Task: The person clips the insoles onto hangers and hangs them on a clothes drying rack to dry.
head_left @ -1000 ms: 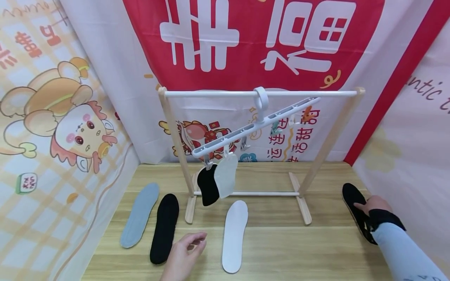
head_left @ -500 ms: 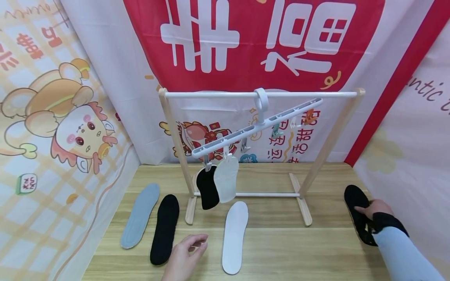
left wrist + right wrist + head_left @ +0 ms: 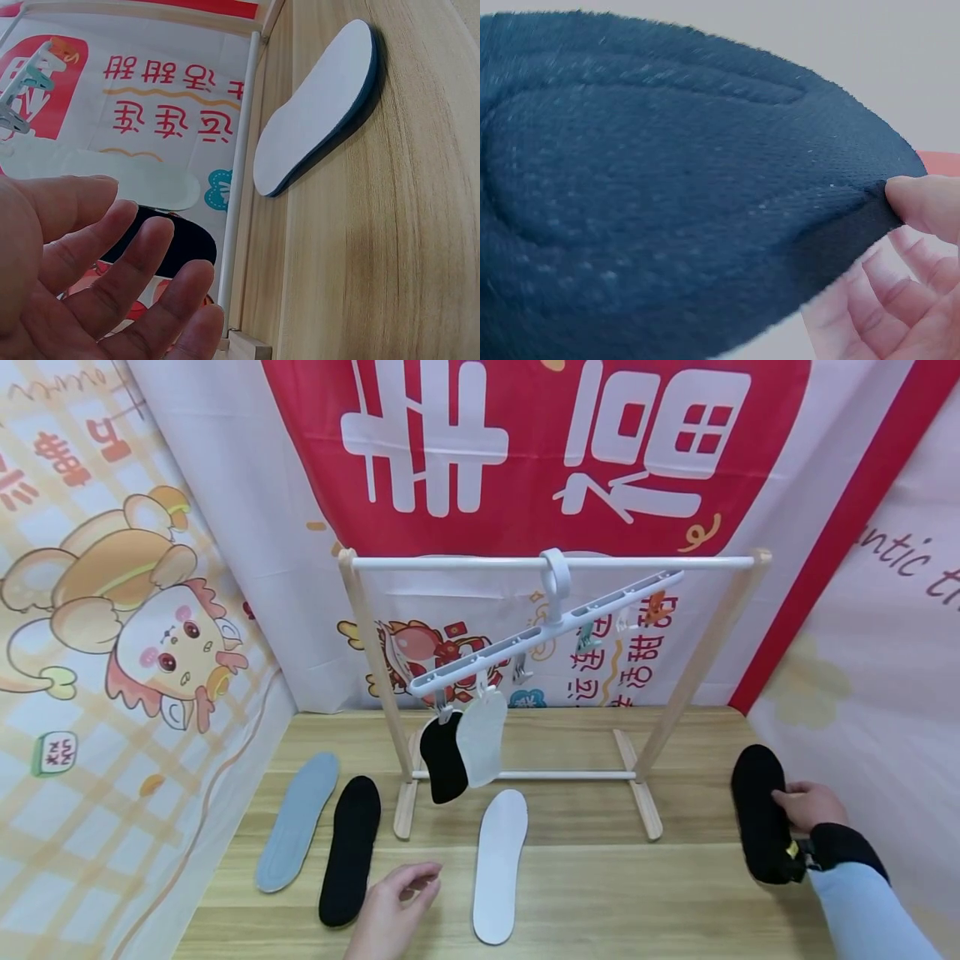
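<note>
At the far right, my right hand (image 3: 813, 807) pinches the edge of a black insole (image 3: 756, 810). In the right wrist view the thumb lies on top of the insole (image 3: 667, 172) and the other fingers are behind it. My left hand (image 3: 393, 906) hovers over the table with loosely bent fingers and holds nothing. It is between a black insole (image 3: 351, 852) and a white insole (image 3: 500, 868). A white hanger (image 3: 547, 631) with clips carries a black insole (image 3: 444, 760) and a pale insole (image 3: 482, 739) at its near left end.
The hanger hooks over the top bar (image 3: 450, 562) of a wooden rack (image 3: 693, 668). A grey-blue insole (image 3: 297, 822) lies at the left of the wooden table (image 3: 600, 893). Printed cloth (image 3: 862, 710) closes in the back and sides.
My right hand has turned the black insole so more of its upper face shows, and shifted slightly right. The left hand stays nearly still. The hanger sways slightly.
</note>
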Demonstrator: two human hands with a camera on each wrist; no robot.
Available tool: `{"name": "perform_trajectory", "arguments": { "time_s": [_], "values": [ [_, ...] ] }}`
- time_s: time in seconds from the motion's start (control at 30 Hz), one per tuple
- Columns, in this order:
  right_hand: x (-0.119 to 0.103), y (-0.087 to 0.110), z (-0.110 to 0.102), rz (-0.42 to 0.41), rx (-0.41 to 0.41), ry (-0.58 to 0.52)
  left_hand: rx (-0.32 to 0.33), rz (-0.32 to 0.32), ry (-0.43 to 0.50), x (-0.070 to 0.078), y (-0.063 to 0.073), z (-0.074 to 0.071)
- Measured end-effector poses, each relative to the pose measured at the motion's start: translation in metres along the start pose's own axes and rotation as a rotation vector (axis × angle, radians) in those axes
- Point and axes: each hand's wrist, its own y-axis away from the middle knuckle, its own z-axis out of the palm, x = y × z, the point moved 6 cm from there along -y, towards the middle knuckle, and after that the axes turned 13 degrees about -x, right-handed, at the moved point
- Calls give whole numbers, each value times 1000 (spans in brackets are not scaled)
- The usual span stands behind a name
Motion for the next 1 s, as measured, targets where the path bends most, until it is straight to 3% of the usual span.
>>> {"name": "perform_trajectory", "arguments": {
  "time_s": [0.23,0.43,0.67,1.0],
  "values": [
    [-22,25,-4,-32,60,-163,-6,-37,12,-2,0,0],
    [-54,51,-5,-132,188,-159,-8,-40,18,0,1,-1],
    [-92,80,-4,-212,270,-204,12,-29,30,0,2,-3],
    [-133,109,9,-288,386,-182,10,-47,36,0,1,-3]
  ]
}}
